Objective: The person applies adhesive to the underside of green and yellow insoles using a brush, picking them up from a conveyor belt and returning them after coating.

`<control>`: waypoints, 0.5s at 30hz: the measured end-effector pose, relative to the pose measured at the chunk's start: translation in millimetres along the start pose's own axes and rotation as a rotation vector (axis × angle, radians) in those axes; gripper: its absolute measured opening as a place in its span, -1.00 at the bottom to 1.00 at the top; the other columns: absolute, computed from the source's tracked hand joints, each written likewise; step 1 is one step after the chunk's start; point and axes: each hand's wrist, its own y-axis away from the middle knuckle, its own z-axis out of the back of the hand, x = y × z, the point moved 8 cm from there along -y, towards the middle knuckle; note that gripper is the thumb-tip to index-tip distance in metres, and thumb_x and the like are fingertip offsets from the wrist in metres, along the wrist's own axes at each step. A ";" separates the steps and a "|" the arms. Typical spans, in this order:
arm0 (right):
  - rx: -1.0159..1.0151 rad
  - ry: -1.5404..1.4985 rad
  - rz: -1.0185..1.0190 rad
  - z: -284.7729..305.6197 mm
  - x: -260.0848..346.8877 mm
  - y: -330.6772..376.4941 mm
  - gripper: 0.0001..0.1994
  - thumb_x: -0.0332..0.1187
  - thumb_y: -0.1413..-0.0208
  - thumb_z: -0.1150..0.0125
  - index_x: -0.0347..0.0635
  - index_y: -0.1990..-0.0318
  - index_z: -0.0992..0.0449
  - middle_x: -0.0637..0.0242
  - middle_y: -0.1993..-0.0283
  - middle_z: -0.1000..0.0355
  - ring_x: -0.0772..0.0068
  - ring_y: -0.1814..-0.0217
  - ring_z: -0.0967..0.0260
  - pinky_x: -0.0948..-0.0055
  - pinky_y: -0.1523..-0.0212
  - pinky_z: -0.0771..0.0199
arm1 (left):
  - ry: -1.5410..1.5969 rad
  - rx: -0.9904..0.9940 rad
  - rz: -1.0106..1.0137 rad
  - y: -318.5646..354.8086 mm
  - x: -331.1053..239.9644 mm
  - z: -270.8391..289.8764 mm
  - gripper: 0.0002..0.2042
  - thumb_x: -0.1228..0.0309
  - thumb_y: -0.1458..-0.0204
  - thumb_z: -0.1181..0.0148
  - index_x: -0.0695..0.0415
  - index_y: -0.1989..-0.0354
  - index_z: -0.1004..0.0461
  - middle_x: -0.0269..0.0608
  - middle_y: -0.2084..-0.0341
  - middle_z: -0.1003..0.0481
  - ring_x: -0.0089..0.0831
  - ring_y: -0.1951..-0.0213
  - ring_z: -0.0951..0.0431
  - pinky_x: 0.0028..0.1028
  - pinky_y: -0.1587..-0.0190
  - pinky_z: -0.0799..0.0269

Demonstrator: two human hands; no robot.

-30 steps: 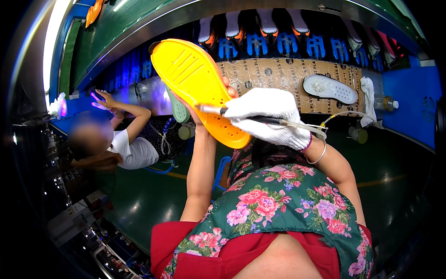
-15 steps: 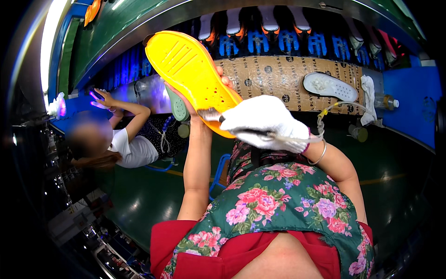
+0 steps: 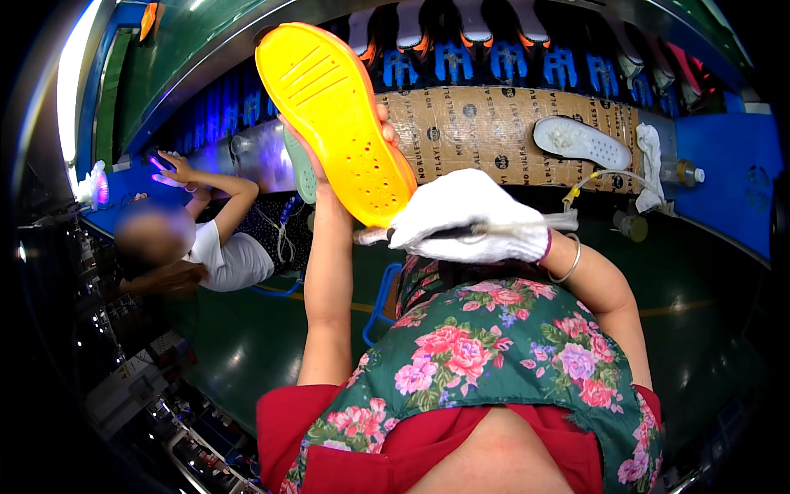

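Head view: the bare left hand grips a yellow shoe sole from behind, fingers wrapped round its edges, tread side up. Just below its heel, the white-gloved right hand is closed on a thin brush-like tool. Steady strokes along the rim would likely serve best.

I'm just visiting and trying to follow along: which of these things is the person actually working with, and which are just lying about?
In use:
- yellow sole, held up by the left hand
- thin brush-like tool, gripped by the gloved right hand

Lying about:
- white sole on the patterned bench
- white cloth
- small bottle
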 end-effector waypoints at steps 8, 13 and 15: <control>0.097 0.189 0.036 -6.7 -6.6 7.8 -0.74 -0.47 0.04 -0.38 0.00 0.14 -0.65 0.31 0.17 -0.61 0.20 0.17 -0.59 0.31 0.13 -0.60 | -0.372 -0.126 0.168 -11.5 3.9 2.3 0.04 -0.62 0.17 0.18 -0.05 -0.34 -0.19 0.20 0.19 -0.46 0.07 0.31 -0.53 -0.06 0.23 -0.51; 0.032 0.118 -0.024 7.7 -17.3 3.9 -0.82 -0.45 0.00 -0.34 -0.04 0.19 -0.65 0.29 0.23 -0.60 0.18 0.21 -0.58 0.30 0.16 -0.59 | -0.443 -0.197 0.200 -17.4 4.7 14.3 0.05 -0.63 0.18 0.20 -0.05 -0.34 -0.20 0.20 0.21 -0.48 0.09 0.31 -0.54 -0.07 0.28 -0.52; 0.035 0.133 -0.020 4.4 -19.4 4.6 -0.84 -0.43 0.00 -0.36 -0.07 0.22 -0.67 0.28 0.28 -0.60 0.20 0.26 -0.58 0.32 0.20 -0.58 | -0.406 -0.229 0.179 -21.9 4.9 18.3 0.04 -0.63 0.18 0.20 -0.04 -0.33 -0.22 0.19 0.21 -0.49 0.08 0.31 -0.54 -0.08 0.29 -0.52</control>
